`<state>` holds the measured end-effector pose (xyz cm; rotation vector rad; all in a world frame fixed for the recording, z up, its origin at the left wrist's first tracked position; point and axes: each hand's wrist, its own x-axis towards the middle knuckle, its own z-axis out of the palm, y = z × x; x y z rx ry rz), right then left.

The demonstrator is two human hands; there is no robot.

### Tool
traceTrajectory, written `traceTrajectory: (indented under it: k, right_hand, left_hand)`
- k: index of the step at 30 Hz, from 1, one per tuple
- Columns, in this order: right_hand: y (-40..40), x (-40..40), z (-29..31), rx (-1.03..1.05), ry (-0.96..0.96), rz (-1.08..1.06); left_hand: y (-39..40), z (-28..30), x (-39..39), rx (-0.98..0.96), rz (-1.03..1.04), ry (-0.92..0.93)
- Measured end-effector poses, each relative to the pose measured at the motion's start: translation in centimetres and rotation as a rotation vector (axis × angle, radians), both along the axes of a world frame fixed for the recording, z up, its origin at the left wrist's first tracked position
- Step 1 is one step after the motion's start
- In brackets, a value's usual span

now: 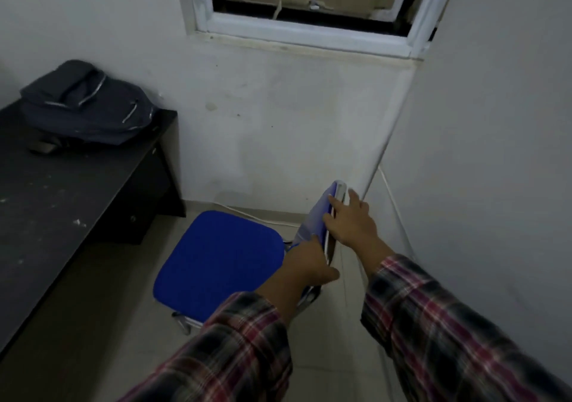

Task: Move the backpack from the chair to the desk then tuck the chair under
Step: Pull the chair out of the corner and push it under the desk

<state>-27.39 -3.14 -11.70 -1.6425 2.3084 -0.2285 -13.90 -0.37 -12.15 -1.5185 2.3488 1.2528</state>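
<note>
My plaid sleeves [241, 349] reach out to the chair [216, 262]: my left hand [305, 267] is closed around the near edge of its backrest [322, 216], my right hand [349, 219] lies on the top edge with fingers spread. The backpack [89, 107] lies on the dark surface [62, 200] at left, against the wall, well apart from the chair, whose blue seat stands on the floor [93, 324] outside the surface.

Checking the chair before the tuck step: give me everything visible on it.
The chair has a bright blue fabric-looking seat pad and a matching blue backrest with a pale edge, on what looks like a shiny metal frame glimpsed below the seat. It stands upright on the tiled floor, beside the dark desk, not yet under it. The seat is bare. The left hand and right hand both rest on the backrest.
</note>
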Motion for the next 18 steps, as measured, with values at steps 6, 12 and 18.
traceTrajectory:
  k: [6, 12, 18]
  right_hand:
    - [-0.5, -0.9, -0.4, -0.126, 0.230, 0.298]
    - [1.1, 2.3, -0.8, -0.313, 0.261, 0.492]
    - [4.5, 9.1, -2.0, -0.326, 0.090, 0.479]
  left_hand:
    - [0.1, 1.2, 1.3, 0.085, 0.035, -0.063]
    - [1.6, 2.8, 8.1, 0.166, 0.053, -0.147]
    - [4.8, 2.8, 16.5, 0.133, 0.177, -0.290]
